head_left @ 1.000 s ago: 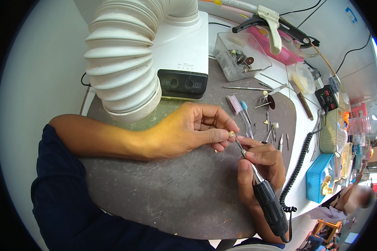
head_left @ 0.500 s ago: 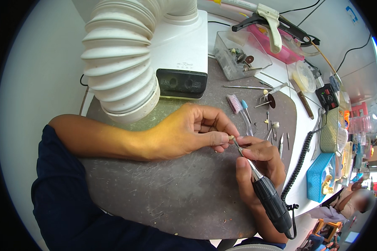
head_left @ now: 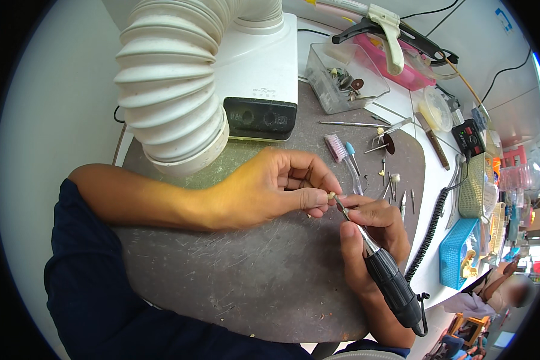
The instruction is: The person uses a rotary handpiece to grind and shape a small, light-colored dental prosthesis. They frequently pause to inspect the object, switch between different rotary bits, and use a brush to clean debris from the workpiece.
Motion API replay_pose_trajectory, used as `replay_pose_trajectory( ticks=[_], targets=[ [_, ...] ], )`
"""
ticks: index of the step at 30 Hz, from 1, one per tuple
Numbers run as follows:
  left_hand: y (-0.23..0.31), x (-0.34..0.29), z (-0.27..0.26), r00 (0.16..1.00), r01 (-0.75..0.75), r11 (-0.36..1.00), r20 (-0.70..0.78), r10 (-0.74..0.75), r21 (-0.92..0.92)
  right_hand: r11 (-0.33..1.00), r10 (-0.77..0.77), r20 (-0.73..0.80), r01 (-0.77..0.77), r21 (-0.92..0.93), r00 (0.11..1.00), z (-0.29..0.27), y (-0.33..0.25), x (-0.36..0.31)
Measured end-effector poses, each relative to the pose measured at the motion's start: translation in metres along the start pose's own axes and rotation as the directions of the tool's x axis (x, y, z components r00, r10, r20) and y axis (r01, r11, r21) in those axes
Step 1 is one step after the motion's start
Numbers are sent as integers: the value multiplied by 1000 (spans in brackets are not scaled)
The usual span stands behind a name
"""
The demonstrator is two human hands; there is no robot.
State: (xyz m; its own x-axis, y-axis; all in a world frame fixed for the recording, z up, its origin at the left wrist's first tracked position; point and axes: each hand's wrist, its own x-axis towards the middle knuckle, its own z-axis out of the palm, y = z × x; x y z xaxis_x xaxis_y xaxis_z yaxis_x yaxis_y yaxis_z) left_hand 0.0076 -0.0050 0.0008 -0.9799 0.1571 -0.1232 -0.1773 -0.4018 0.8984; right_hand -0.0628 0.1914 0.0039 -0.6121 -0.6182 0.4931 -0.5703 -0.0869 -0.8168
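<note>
Between the thumb and fingers of my left hand [head_left: 282, 186] is pinched a tiny cream-coloured piece, which looks like a dental crown [head_left: 331, 195]. My right hand [head_left: 378, 231] is closed round a rotary handpiece [head_left: 390, 285] with a black body and a silver neck. Its thin tip points up and left and meets the crown, or lies right beside it; the contact is too small to tell. A curled black cord [head_left: 429, 237] runs to the right of the handpiece.
A wide white hose [head_left: 174, 90] and a white box-shaped unit [head_left: 258, 66] stand beyond my left hand. To the right lie a pink-bristled toothbrush [head_left: 337, 147], small burs [head_left: 395, 180] and a disc tool [head_left: 389, 143]. Farther off are a clear bin [head_left: 324, 78] and a blue basket [head_left: 456, 252].
My right hand and the handpiece have shifted slightly to the right, the handpiece's rear end a little up as well. My left hand keeps its pinch in nearly the same place.
</note>
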Motion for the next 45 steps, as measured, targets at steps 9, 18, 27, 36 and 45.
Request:
replay_pose_trajectory(
  ticks=[9,18,27,36,45],
  targets=[
    [-2,2,0,1000,-6,998,-15,5,-59,998,47,-23,-46,46,999,-6,-3,-3],
    [-2,1,-1,1000,-8,998,-1,8,-61,999,29,23,-30,20,999,-3,0,-1],
    [-3,1,-1,1000,-23,998,20,25,-59,999,45,40,-45,-2,998,-2,-4,1],
    [-4,1,-1,1000,-5,999,28,7,-47,999,26,18,-27,32,999,-1,-1,0],
    [-1,0,-1,999,31,999,30,-31,-19,999,35,38,-36,40,999,-3,0,0]
  ],
)
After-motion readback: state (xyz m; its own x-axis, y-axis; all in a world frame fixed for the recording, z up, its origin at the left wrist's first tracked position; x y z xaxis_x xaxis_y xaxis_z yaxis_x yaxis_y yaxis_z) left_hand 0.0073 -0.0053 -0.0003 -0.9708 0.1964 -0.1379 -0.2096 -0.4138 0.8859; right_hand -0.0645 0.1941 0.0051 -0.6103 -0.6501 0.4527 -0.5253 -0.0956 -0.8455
